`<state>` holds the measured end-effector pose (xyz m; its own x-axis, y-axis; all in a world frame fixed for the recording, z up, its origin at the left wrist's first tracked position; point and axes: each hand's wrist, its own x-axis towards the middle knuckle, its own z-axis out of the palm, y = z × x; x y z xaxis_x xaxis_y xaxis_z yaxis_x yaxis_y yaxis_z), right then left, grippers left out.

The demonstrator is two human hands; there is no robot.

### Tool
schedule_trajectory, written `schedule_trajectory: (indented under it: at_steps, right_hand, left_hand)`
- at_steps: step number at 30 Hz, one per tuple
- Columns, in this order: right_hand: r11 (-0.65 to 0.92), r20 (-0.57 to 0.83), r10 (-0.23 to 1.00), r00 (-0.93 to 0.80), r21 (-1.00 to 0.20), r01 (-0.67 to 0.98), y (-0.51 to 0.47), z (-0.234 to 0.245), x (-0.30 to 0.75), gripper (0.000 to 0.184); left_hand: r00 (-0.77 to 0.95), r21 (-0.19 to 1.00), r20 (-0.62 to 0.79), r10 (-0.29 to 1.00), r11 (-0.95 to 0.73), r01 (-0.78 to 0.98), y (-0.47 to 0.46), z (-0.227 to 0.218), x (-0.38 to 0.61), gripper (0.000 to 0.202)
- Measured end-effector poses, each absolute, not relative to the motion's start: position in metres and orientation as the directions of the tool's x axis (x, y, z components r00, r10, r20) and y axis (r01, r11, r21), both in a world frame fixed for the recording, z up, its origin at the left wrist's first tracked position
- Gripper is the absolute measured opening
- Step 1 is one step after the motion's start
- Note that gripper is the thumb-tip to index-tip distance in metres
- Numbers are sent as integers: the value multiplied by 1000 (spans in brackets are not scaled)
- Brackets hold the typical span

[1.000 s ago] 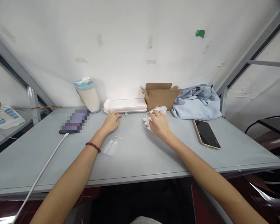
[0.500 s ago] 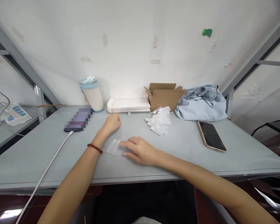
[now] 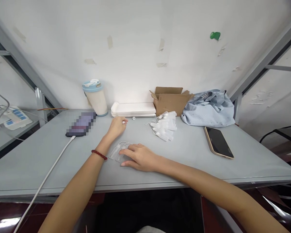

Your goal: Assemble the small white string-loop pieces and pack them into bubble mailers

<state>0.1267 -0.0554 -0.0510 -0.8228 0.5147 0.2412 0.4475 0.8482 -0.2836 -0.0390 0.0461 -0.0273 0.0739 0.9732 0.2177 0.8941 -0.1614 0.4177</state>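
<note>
My left hand (image 3: pixel 117 127) is closed in a pinch above the table, in front of the white stack. A tiny white bit shows at its fingertips, too small to name. My right hand (image 3: pixel 142 157) lies low over the table with fingers apart, its index finger over a few clear plastic tags with white string loops (image 3: pixel 114 151). The fingers partly hide these tags. Beyond and to the right is a fanned pile of similar frosted tags (image 3: pixel 164 125). A small round white piece (image 3: pixel 134 118) lies at the foot of a stack of white card or envelopes (image 3: pixel 135 110).
An open cardboard box (image 3: pixel 172 103) and a light blue cloth (image 3: pixel 210 110) stand along the wall. A phone (image 3: pixel 219 142) lies right; another phone (image 3: pixel 81 124), with a white cable (image 3: pixel 47 178), lies left by a blue-lidded tumbler (image 3: pixel 95 98).
My right hand has slid slightly left, further over the clear tags. My left hand has turned a little and stays pinched; a white bit now shows at its fingertips.
</note>
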Motion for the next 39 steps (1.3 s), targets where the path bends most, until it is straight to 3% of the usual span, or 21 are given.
schedule_trajectory:
  at_steps: [4, 11, 16, 21, 24, 27, 39]
  right_hand:
    - [850, 252, 517, -818, -268, 454, -56, -50, 125, 41]
    - [870, 273, 492, -827, -114, 480, -57, -55, 131, 40]
    - [832, 386, 537, -750, -95, 547, -44, -55, 148, 32]
    - [792, 538, 567, -624, -150, 592, -28, -53, 162, 22]
    - [786, 553, 586, -593, -210, 581, -23, -52, 166, 18]
    - [796, 537, 585, -608, -236, 558, -20, -52, 168, 18]
    - [785, 551, 605, -575, -294, 545, -17, -49, 172, 25]
  left_hand:
    - [77, 472, 165, 983, -148, 869, 44, -23, -35, 31]
    - [-42, 666, 168, 985, -82, 741, 36, -19, -29, 20]
    - [-88, 882, 32, 996, 14, 471, 29, -13, -28, 22]
    - [119, 985, -67, 991, 46, 168, 19, -13, -19, 24]
    - [254, 987, -113, 960, 138, -82, 12, -9, -12, 22]
    - [325, 964, -112, 939, 182, -196, 6, -4, -8, 27]
    - [446, 985, -6, 895, 82, -151, 2, -2, -8, 42]
